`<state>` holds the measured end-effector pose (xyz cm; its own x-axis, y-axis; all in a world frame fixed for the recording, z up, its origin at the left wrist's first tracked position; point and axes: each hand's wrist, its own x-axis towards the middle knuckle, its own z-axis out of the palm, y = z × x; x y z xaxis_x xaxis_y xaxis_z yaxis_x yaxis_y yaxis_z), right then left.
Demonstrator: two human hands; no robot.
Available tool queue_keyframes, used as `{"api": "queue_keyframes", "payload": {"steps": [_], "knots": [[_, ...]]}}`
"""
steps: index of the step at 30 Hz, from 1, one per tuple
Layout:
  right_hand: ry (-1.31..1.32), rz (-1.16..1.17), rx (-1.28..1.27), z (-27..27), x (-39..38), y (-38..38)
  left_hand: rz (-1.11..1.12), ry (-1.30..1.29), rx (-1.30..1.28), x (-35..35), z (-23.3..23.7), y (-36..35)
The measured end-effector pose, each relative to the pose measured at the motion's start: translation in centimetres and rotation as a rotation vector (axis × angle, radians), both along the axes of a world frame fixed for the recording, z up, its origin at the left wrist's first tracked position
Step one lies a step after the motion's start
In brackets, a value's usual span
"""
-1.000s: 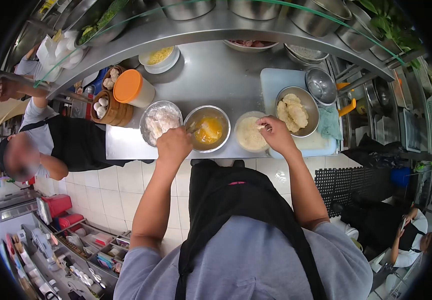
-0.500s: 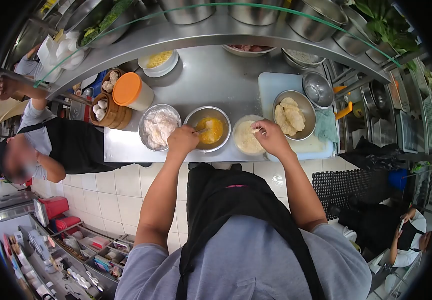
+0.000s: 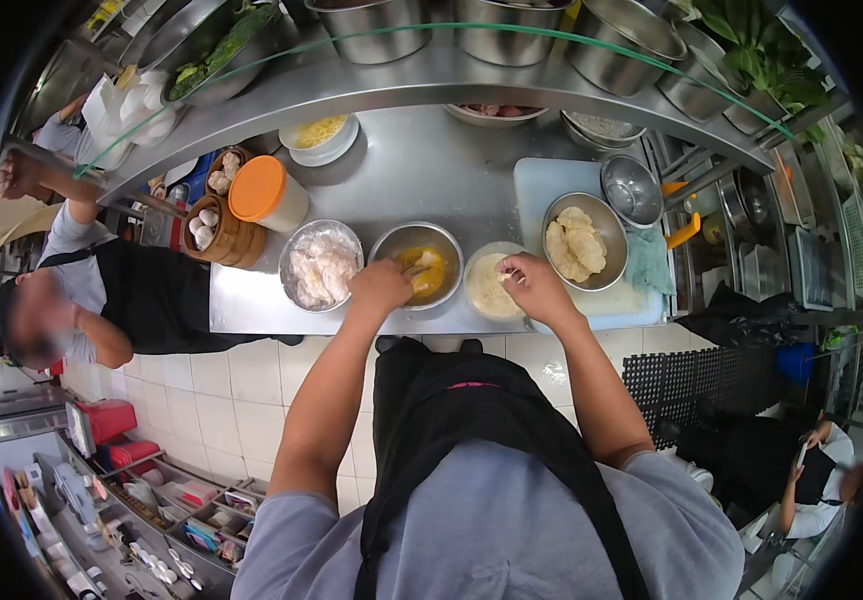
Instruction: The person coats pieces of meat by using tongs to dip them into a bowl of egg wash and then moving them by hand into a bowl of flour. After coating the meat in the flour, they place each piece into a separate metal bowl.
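My left hand reaches over the left rim of a steel bowl of yellow beaten egg, its fingers closed on a thin utensil that dips into the egg. Left of it stands a bowl of pale, floury pieces. Over the bowl of pale crumbs is my right hand, fingers pinched together; what they hold, if anything, is too small to name. A steel bowl with coated, crumbed pieces rests on the light blue board to the right.
Bamboo steamers and an orange-lidded tub stand at the left. An overhead steel shelf crosses above. At right are an empty steel bowl and a green cloth. Another person stands left, one more at lower right.
My left hand has moved slightly right and lower over the egg bowl. My right hand stays over the crumbs. The view has shifted slightly.
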<state>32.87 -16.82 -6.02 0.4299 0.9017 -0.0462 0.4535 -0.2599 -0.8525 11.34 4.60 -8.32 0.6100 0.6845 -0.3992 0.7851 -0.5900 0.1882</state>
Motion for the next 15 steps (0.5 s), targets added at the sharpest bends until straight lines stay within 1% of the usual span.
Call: {"api": "queue_keyframes", "payload": {"steps": [2, 4, 5, 7, 11, 13, 14, 15], "knots": [[-0.014, 0.004, 0.006, -0.1, 0.0, 0.1, 0.009, -0.026, 0.047, 0.2, -0.7, 0.2], [0.010, -0.009, -0.007, -0.2, -0.2, -0.3, 0.039, -0.061, -0.012, 0.3, 1.5, 0.0], [0.009, -0.017, -0.005, -0.4, -0.1, -0.5, 0.031, -0.062, -0.011, 0.1, 1.9, 0.1], [-0.012, 0.003, -0.018, -0.7, 0.1, -0.8, 0.088, -0.144, -0.026, -0.8, 2.7, 0.4], [-0.059, 0.003, -0.028, -0.9, 0.0, -1.0, 0.081, -0.101, -0.040, -1.6, 4.1, 0.1], [-0.022, -0.011, -0.006, -0.9, -0.1, -0.7, 0.031, -0.064, 0.088, -1.6, 4.2, -0.1], [-0.024, -0.011, -0.006, -0.8, -0.2, -0.6, 0.031, -0.066, 0.089, -1.4, 4.3, -0.1], [-0.008, -0.002, -0.001, -0.9, -0.2, -0.4, -0.023, -0.004, 0.091, -0.9, 4.9, -0.2]]}}
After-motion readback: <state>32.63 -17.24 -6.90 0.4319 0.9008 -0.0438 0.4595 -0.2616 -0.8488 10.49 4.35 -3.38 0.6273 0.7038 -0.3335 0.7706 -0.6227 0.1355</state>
